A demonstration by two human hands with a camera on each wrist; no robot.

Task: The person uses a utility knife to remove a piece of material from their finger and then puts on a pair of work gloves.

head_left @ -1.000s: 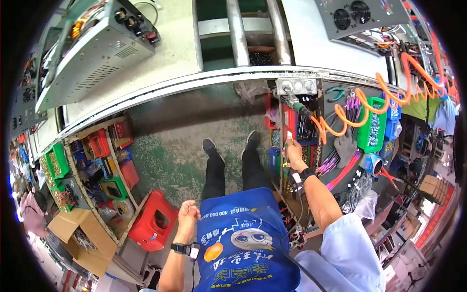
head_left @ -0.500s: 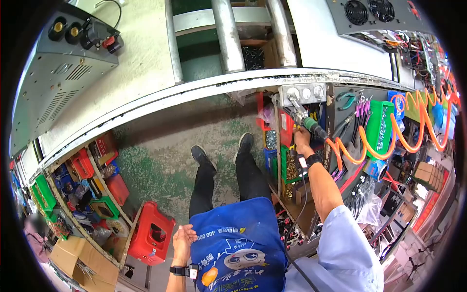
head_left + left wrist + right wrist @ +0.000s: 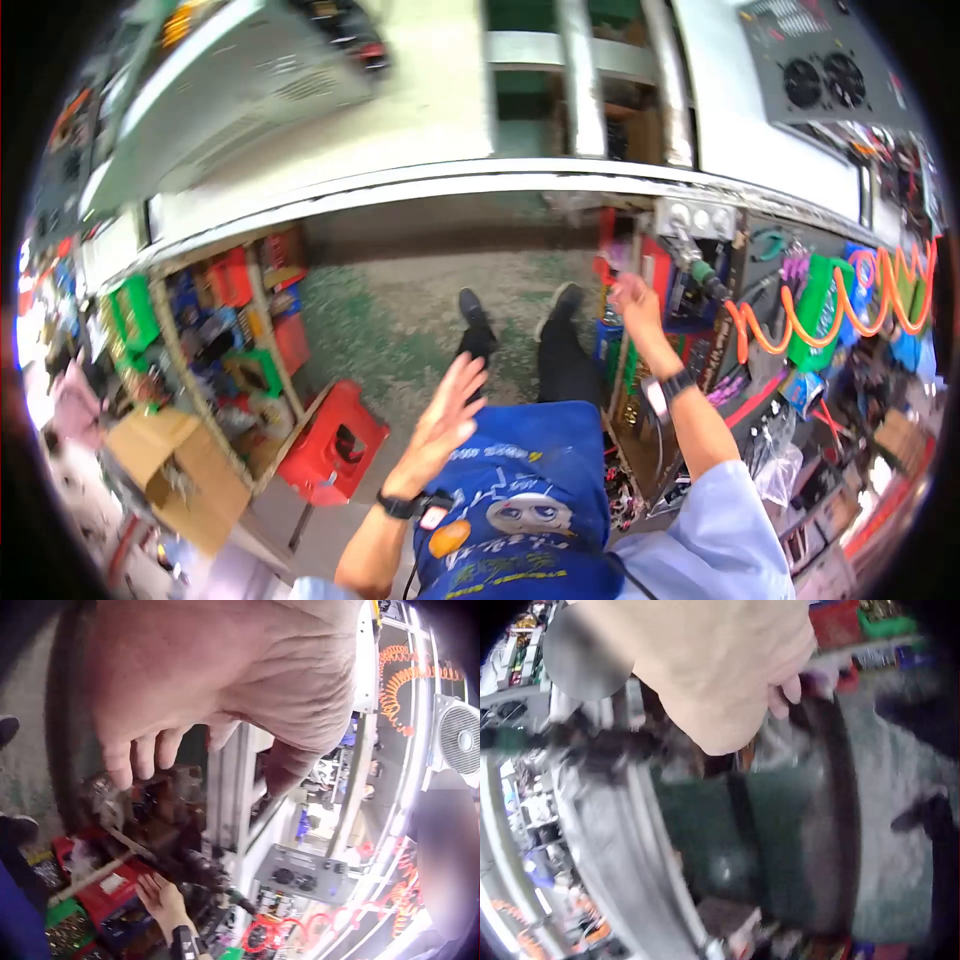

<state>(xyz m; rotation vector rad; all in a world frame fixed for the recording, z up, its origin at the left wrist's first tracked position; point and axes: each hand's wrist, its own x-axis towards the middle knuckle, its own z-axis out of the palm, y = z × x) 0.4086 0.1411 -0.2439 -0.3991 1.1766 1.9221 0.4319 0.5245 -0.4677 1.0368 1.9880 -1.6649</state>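
Note:
Raised over the left side of the blue apron (image 3: 530,440), my left hand (image 3: 440,425) has its fingers extended and holds nothing; its palm side fills the top of the left wrist view. My right hand (image 3: 640,310) is blurred in the head view, beside the red bin (image 3: 657,268) under the bench edge. In the left wrist view, my right hand (image 3: 161,900) shows extended fingers close to the red bin (image 3: 112,889), with no object visible in them. Whether it touches the bin I cannot tell. Only part of its fingers (image 3: 784,694) shows in the right wrist view.
A socket box (image 3: 695,218) with a plugged-in connector and orange coiled hose (image 3: 780,345) is at the right. Metal rollers (image 3: 582,90) cross the bench gap. A red stool (image 3: 335,445) and cardboard box (image 3: 180,475) stand lower left. Grey cased units rest on the bench.
My left hand has risen and its fingers have spread. My right hand has drawn back from the bin and connector area, its fingers now loosened. The head view has shifted.

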